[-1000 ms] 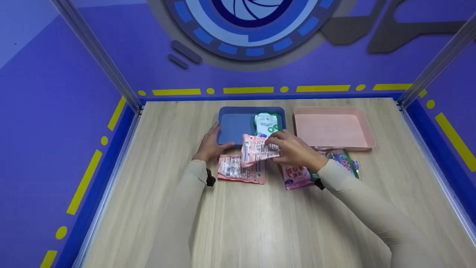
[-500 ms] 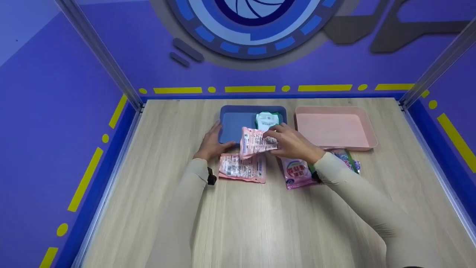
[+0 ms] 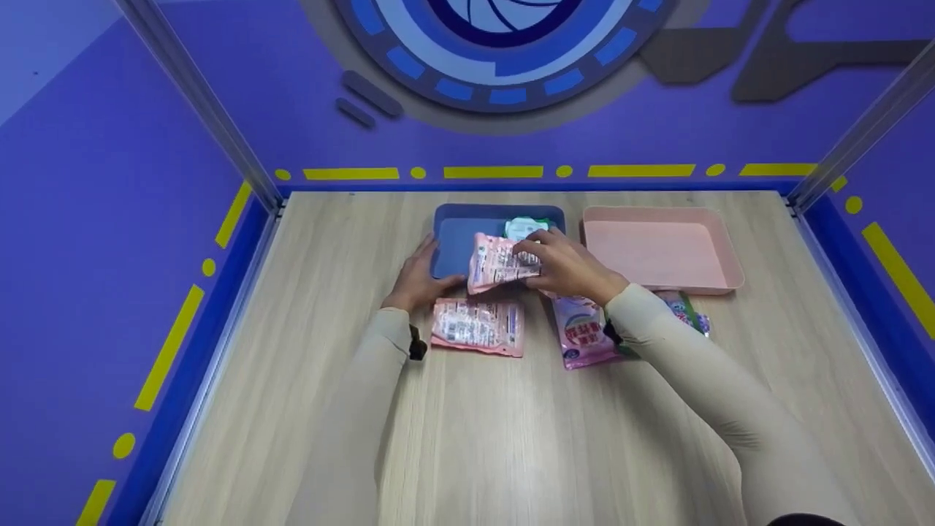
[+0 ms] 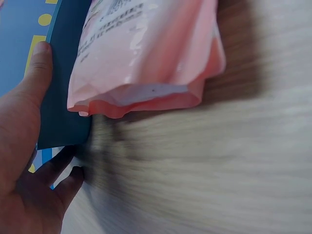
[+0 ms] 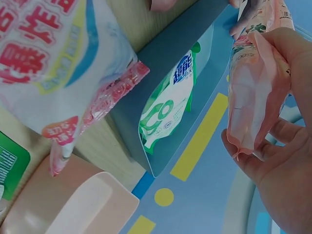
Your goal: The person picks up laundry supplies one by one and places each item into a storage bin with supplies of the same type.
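In the head view, my right hand (image 3: 573, 267) grips a pink pouch (image 3: 497, 263) at its right end, above the front part of a blue tray (image 3: 456, 245). The right wrist view has the pouch between thumb and fingers, its folded end facing the camera. Inside the tray at the right lies a white and green packet (image 5: 163, 114), partly covered by the held pouch in the head view. My left hand (image 3: 418, 276) rests at the tray's front left corner, thumb against the front wall, fingers along the left side. A second pink pouch (image 3: 478, 327) lies on the table before the tray.
A pink tray (image 3: 661, 252) stands to the right of the blue one. In front of it lie a pink-purple packet (image 3: 582, 332) and a green packet (image 3: 683, 308), partly under my right forearm. Purple walls (image 3: 409, 153) enclose the back and sides.
My right hand has carried the pink pouch forward, from the tray's front edge to over the tray. My left hand has stayed at the tray's corner.
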The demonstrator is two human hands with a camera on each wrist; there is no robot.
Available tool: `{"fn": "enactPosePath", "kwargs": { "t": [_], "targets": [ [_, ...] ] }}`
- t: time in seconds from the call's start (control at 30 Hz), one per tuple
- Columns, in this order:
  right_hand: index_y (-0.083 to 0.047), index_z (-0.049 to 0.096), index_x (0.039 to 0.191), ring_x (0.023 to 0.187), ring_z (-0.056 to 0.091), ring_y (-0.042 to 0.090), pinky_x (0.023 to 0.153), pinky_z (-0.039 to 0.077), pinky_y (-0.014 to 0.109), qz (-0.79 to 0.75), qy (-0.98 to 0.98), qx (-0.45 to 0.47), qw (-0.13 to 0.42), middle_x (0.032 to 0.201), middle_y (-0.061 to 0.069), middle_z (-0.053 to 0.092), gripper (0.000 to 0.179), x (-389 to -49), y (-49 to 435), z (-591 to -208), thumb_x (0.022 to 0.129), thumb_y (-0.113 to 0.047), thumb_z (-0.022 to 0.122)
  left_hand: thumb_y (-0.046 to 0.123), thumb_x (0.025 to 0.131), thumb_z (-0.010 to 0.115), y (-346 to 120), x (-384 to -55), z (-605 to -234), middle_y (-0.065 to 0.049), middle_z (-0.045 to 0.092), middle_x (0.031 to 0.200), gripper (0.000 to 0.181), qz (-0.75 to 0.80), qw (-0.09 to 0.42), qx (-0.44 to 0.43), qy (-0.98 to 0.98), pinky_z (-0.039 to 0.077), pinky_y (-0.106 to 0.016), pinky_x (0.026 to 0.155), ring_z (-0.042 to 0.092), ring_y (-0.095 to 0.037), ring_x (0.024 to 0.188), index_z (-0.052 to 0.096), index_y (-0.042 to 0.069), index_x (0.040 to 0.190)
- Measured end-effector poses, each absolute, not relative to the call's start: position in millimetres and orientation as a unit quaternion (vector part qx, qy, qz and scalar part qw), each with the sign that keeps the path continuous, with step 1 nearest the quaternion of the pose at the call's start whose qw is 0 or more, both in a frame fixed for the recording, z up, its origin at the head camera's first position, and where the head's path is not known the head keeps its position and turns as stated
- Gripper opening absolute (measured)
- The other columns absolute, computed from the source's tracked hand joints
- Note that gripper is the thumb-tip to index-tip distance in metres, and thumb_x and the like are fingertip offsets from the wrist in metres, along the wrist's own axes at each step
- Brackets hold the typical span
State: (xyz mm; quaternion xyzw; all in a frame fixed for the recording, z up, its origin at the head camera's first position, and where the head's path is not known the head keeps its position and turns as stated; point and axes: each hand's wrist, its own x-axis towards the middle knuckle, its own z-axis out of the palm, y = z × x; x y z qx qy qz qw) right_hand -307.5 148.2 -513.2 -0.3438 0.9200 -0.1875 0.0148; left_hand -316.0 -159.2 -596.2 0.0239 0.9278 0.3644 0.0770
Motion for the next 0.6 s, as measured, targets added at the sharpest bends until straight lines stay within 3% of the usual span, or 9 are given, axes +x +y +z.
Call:
{"fn": "enactPosePath", "kwargs": {
  "t": [0.33, 0.6],
  "targets": [
    [-0.015, 0.067, 0.129, 0.109, 0.056, 0.034, 0.086, 0.055, 0.050, -0.182, 0.910, -0.371, -0.019, 0.129, 0.017, 0.063, 0.048, -326, 138, -514, 0.085, -0.024, 0.083, 0.060, 0.086, 0.076, -160, -316, -595, -0.002, 0.011, 0.173, 0.107, 0.345, 0.071, 0.040, 0.935, 0.022, -0.044, 0.125, 0.017, -0.026, 0.157, 0.021, 0.012, 0.165],
    [-0.017, 0.065, 0.134, 0.118, 0.053, 0.035, 0.100, 0.051, 0.055, -0.187, 0.924, -0.333, 0.018, 0.134, 0.016, 0.061, 0.049, -338, 131, -511, 0.088, -0.025, 0.081, 0.057, 0.088, 0.076, -161, -316, -594, -0.002, 0.012, 0.173, 0.105, 0.346, 0.069, 0.043, 0.935, 0.022, -0.042, 0.125, 0.018, -0.026, 0.157, 0.021, 0.011, 0.165]
  ]
}}
